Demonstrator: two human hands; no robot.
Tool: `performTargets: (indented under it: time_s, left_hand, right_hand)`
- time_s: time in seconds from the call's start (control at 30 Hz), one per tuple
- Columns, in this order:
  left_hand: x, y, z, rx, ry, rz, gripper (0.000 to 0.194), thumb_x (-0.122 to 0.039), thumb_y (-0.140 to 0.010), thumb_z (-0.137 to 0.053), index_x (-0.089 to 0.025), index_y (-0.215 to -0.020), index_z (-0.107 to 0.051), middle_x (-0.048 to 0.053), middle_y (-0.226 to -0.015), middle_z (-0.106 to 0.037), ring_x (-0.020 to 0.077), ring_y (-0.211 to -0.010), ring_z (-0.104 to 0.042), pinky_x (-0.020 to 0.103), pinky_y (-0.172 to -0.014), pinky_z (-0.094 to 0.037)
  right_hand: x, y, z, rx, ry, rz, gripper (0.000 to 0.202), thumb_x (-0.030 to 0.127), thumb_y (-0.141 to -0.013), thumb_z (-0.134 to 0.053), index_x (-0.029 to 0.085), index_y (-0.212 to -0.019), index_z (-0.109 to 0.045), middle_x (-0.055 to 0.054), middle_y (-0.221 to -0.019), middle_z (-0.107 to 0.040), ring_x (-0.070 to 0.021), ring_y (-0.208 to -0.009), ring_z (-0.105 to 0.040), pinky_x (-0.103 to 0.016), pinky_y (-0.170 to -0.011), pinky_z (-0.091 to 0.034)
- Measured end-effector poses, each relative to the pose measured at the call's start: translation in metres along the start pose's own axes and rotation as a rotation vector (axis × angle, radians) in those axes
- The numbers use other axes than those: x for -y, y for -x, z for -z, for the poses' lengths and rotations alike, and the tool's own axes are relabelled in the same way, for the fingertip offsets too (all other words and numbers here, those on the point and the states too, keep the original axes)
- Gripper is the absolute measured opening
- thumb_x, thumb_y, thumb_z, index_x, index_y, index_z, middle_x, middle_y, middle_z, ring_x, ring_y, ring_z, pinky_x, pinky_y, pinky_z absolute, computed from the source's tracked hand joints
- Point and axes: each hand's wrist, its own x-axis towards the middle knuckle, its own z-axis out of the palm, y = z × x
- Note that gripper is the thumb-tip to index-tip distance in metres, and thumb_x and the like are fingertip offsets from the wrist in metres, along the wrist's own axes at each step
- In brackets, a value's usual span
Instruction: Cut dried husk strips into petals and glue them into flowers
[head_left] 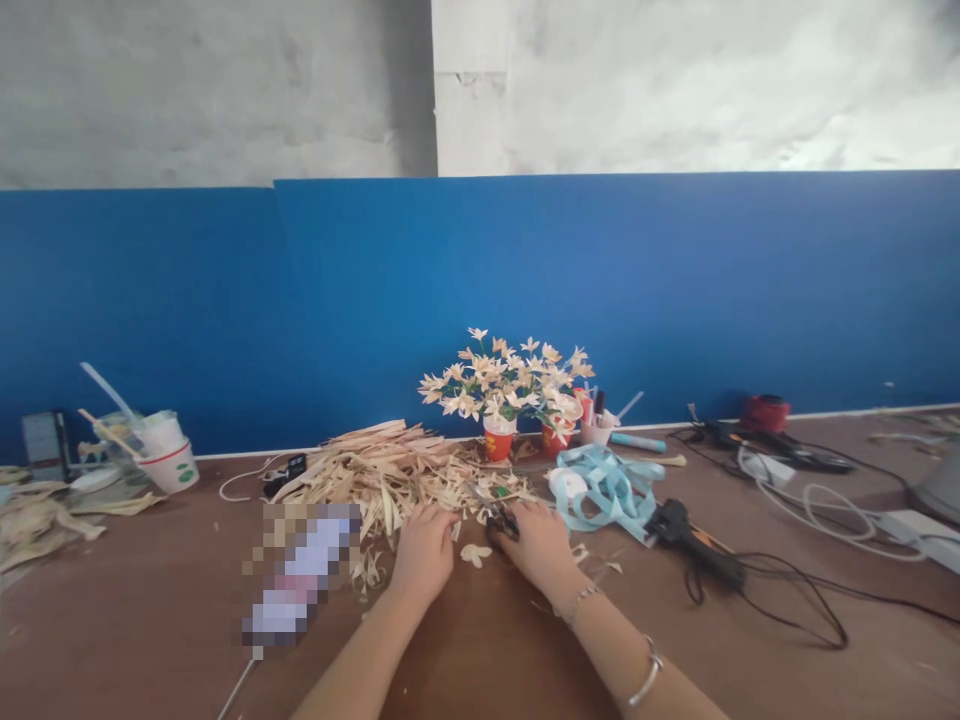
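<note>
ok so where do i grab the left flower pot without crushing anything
Best gripped, I'd say, around its red and white cup, coming in low from the near side: it stands upright, blossoms spread wide above it, and another red pot stands to its right.

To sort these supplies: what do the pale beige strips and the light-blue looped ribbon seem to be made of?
Pale beige strips: probably dried plant husk, matte, from ragged, curling pieces. Light-blue looped ribbon: smooth, perhaps fabric or plastic; flat, limp loops suit both.
</note>
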Motion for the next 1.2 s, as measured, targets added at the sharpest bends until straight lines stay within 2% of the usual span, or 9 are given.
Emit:
performTargets:
  time_s: [0.17, 0.33, 0.5, 0.67, 0.73, 0.87, 1.0, 1.1, 1.2]
  left_hand:
    - [0.002, -0.005, 0.006, -0.135, 0.028, 0.049, 0.031, -0.004, -0.075, -0.041, -0.019, -0.090, -0.064, 0.006, -0.089, -0.064, 0.0213, -0.091, -0.054, 0.034, -0.082, -0.041]
    - [0.025, -0.013, 0.030, -0.326, 0.008, 0.312, 0.035, -0.003, -0.072, -0.040, -0.016, -0.098, -0.061, 0.008, -0.093, -0.066, 0.0223, -0.092, -0.056, 0.034, -0.083, -0.042]
    - [0.048, -0.015, 0.054, -0.308, -0.140, 0.550, 0.036, -0.009, -0.073, -0.042, -0.018, -0.103, -0.059, 0.010, -0.100, -0.065, 0.0283, -0.098, -0.055, 0.039, -0.079, -0.042]
    - [0.054, -0.014, 0.053, -0.148, -0.292, 0.646, 0.032, -0.017, -0.073, -0.049, -0.019, -0.102, -0.061, 0.011, -0.102, -0.065, 0.0298, -0.103, -0.053, 0.041, -0.082, -0.039]
    - [0.052, -0.013, 0.048, -0.127, -0.338, 0.638, 0.031, -0.019, -0.073, -0.050, -0.019, -0.102, -0.061, 0.011, -0.100, -0.066, 0.0296, -0.104, -0.053, 0.041, -0.082, -0.039]
    - [0.045, -0.011, 0.041, -0.222, -0.382, 0.558, 0.029, -0.018, -0.076, -0.048, -0.020, -0.102, -0.060, 0.010, -0.099, -0.065, 0.0280, -0.102, -0.052, 0.041, -0.080, -0.038]
    - [0.041, -0.011, 0.034, -0.265, -0.365, 0.395, 0.026, -0.018, -0.079, -0.046, -0.022, -0.099, -0.063, 0.008, -0.104, -0.063, 0.0268, -0.104, -0.048, 0.040, -0.083, -0.035]
    - [0.042, -0.012, 0.027, -0.221, -0.351, 0.282, 0.026, -0.020, -0.081, -0.044, -0.024, -0.098, -0.064, 0.007, -0.110, -0.061, 0.0261, -0.104, -0.047, 0.040, -0.084, -0.034]
    - [0.044, -0.020, 0.025, -0.163, -0.388, 0.276, 0.028, -0.018, -0.081, -0.043, -0.022, -0.099, -0.064, 0.008, -0.107, -0.061, 0.0269, -0.102, -0.047, 0.039, -0.081, -0.035]
  right_hand:
    - [-0.004, -0.004, -0.001, 0.019, 0.001, 0.020, 0.020, 0.021, -0.071, -0.061, 0.020, -0.091, -0.063, -0.008, -0.091, -0.067, -0.0257, -0.092, -0.055, -0.031, -0.073, -0.032]
    - [-0.005, -0.006, 0.001, 0.015, -0.034, 0.020, 0.021, 0.015, -0.071, -0.056, 0.020, -0.090, -0.064, -0.006, -0.088, -0.068, -0.0247, -0.089, -0.057, -0.032, -0.074, -0.032]
    - [-0.002, -0.006, 0.002, 0.006, -0.043, 0.018, 0.023, 0.014, -0.071, -0.054, 0.020, -0.092, -0.063, -0.007, -0.091, -0.067, -0.0242, -0.091, -0.057, -0.031, -0.075, -0.031]
    - [0.000, -0.005, 0.003, 0.066, -0.017, -0.025, 0.024, 0.014, -0.073, -0.052, 0.021, -0.093, -0.062, -0.005, -0.095, -0.067, -0.0230, -0.096, -0.055, -0.032, -0.077, -0.029]
    - [0.000, -0.005, 0.004, 0.082, -0.015, -0.036, 0.024, 0.015, -0.074, -0.051, 0.022, -0.094, -0.062, -0.005, -0.096, -0.067, -0.0226, -0.097, -0.055, -0.032, -0.078, -0.028]
    - [0.000, -0.004, 0.004, 0.090, -0.013, -0.038, 0.024, 0.017, -0.074, -0.051, 0.021, -0.095, -0.062, -0.005, -0.096, -0.067, -0.0227, -0.097, -0.054, -0.031, -0.077, -0.028]
    - [0.001, -0.004, 0.003, 0.107, -0.004, -0.047, 0.019, 0.017, -0.074, -0.052, 0.020, -0.090, -0.062, -0.006, -0.095, -0.066, -0.0224, -0.097, -0.054, -0.031, -0.077, -0.028]
    - [0.002, -0.004, 0.003, 0.108, 0.004, -0.038, 0.016, 0.018, -0.075, -0.052, 0.020, -0.086, -0.063, -0.005, -0.094, -0.066, -0.0220, -0.096, -0.054, -0.031, -0.076, -0.027]
    - [0.002, -0.005, 0.002, 0.120, 0.010, -0.035, 0.015, 0.018, -0.075, -0.052, 0.020, -0.085, -0.063, -0.005, -0.092, -0.066, -0.0219, -0.094, -0.054, -0.031, -0.075, -0.027]
